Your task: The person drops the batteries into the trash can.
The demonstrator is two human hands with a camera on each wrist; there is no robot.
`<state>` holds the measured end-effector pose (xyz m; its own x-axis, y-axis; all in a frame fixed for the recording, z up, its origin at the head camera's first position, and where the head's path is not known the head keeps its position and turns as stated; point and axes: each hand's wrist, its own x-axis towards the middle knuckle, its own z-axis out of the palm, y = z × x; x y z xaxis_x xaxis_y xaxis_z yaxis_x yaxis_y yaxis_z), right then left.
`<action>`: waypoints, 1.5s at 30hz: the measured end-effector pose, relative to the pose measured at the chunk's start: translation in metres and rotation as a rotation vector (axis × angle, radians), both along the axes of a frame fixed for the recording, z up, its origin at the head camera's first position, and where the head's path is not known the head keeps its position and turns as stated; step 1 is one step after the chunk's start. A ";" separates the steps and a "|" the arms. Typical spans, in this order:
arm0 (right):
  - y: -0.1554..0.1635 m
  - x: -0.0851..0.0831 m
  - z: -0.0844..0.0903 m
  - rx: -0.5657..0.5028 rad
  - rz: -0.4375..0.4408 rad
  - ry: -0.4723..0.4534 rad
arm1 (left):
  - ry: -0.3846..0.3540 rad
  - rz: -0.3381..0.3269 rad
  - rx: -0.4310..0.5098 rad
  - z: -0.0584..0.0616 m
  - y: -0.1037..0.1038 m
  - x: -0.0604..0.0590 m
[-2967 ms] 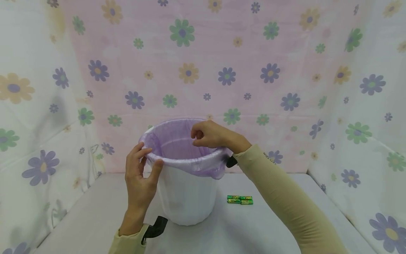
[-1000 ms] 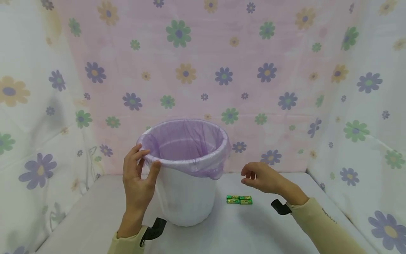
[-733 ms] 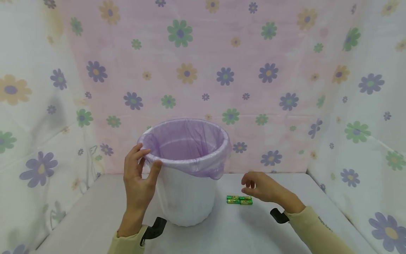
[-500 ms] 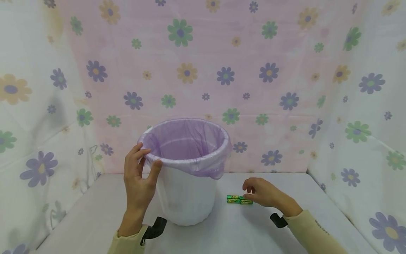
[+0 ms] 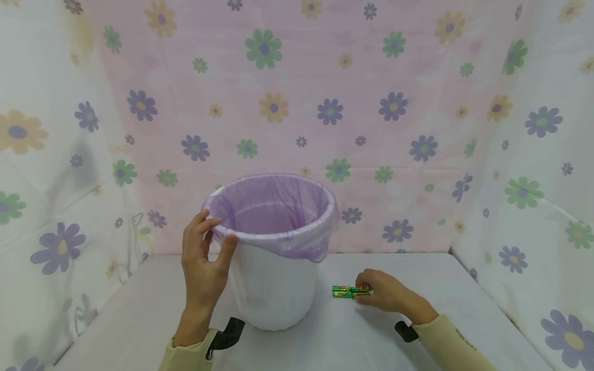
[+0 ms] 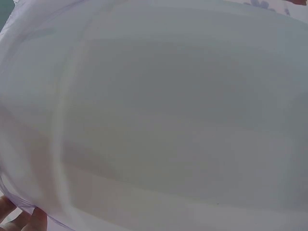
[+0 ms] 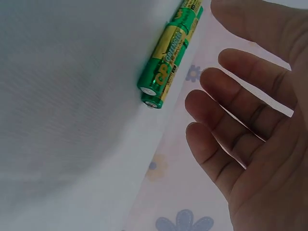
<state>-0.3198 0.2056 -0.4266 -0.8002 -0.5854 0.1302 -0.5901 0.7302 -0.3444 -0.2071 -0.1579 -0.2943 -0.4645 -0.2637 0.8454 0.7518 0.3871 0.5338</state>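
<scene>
A white bin (image 5: 274, 288) lined with a purple bag (image 5: 274, 211) stands on the table. My left hand (image 5: 211, 242) grips its near-left rim, fingers over the edge and thumb on the outside. The left wrist view is filled by the bin wall (image 6: 163, 115), with fingertips (image 6: 21, 219) at the bottom left. Several green batteries (image 5: 345, 291) lie side by side to the right of the bin. My right hand (image 5: 366, 291) is low on the table at their right end. In the right wrist view its fingers (image 7: 226, 101) are spread beside the batteries (image 7: 166, 55) and hold nothing.
The grey table (image 5: 325, 345) is enclosed by flowered cloth walls at the back (image 5: 297, 103), left and right. A black wrist strap (image 5: 227, 332) sits on the left sleeve, another (image 5: 405, 331) on the right.
My right hand left the bin's far rim, came down to the right and dropped to the table beside the batteries. The left hand has stayed on the rim.
</scene>
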 end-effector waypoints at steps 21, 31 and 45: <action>-0.002 -0.001 -0.016 0.084 -0.018 0.063 | 0.013 0.004 0.002 0.001 0.001 0.001; 0.000 0.000 -0.017 0.077 -0.018 -0.013 | 0.000 0.009 -0.001 0.001 0.001 0.001; 0.001 0.001 -0.020 -0.038 0.073 -0.173 | 0.000 0.007 0.004 0.001 0.001 0.001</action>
<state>-0.3192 0.2062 -0.4470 -0.7680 -0.6402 0.0172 -0.5708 0.6720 -0.4718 -0.2061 -0.1568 -0.2933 -0.4624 -0.2702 0.8445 0.7490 0.3906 0.5351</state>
